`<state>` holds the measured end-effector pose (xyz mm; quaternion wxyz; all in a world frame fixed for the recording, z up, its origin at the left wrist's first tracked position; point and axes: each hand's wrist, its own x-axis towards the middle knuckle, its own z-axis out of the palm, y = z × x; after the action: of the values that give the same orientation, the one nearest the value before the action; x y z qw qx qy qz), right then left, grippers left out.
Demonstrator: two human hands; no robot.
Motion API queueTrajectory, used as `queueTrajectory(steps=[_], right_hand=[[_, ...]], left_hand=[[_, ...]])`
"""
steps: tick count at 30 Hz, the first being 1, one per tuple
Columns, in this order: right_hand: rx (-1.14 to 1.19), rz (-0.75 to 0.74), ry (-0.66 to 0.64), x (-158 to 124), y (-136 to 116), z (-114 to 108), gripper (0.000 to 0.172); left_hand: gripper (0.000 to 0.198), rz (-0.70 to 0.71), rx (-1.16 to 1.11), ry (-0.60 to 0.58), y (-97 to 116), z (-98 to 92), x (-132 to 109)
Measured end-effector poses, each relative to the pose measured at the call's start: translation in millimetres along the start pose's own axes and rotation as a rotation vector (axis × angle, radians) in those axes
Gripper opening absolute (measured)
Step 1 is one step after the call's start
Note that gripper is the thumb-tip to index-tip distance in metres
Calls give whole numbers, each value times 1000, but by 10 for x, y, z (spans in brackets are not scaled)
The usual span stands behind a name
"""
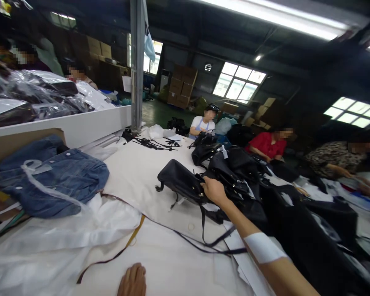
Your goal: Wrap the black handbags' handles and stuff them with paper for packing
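My right hand [215, 191] grips a black backpack [178, 177] by its top end, near the gold-coloured fittings. The bag lies on its side and looks tilted, its thin straps trailing over the white table [185, 267]. At the bottom edge, my left hand [133, 281] rests palm down on the white surface, fingers stretched out, holding nothing. Just right of my right hand is a pile of more black bags [234, 164], some with white tags. White paper sheets [239, 259] lie under my right forearm, which wears a pale band [263, 247].
On the left sit a denim jacket [64, 176] and plastic-wrapped goods [40, 94] behind a white partition [105, 123]. Black straps [157, 142] lie near a metal post [136, 65]. Several people work around the table, one in a red shirt [267, 144].
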<state>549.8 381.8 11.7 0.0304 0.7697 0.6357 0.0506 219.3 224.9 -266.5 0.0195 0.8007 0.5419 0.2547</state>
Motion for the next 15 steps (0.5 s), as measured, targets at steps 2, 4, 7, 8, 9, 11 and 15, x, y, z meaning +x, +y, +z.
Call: queueTrajectory(steps=[2, 4, 7, 8, 9, 11, 15], right_hand=[[16, -56, -41, -322, 23, -390, 26], [48, -132, -102, -669, 22, -696, 25], [122, -282, -235, -1189, -47, -966, 25], [153, -338, -286, -1352, -98, -1008, 25], [188, -396, -344, -1507, -167, -1026, 25], [272, -522, -479, -1788, -353, -1000, 26], [527, -691, -881, -2199, -832, -768, 19]], left_hand=[[20, 23, -110, -26, 32, -237, 41], [22, 40, -216, 13, 111, -646, 82], [33, 130, -334, 118, 290, -1564, 108], [40, 183, -361, 174, 360, -1894, 110], [48, 239, -370, 202, 437, -2198, 108], [72, 333, -361, 63, 596, -2644, 85], [97, 264, -356, -390, 770, -2768, -104]])
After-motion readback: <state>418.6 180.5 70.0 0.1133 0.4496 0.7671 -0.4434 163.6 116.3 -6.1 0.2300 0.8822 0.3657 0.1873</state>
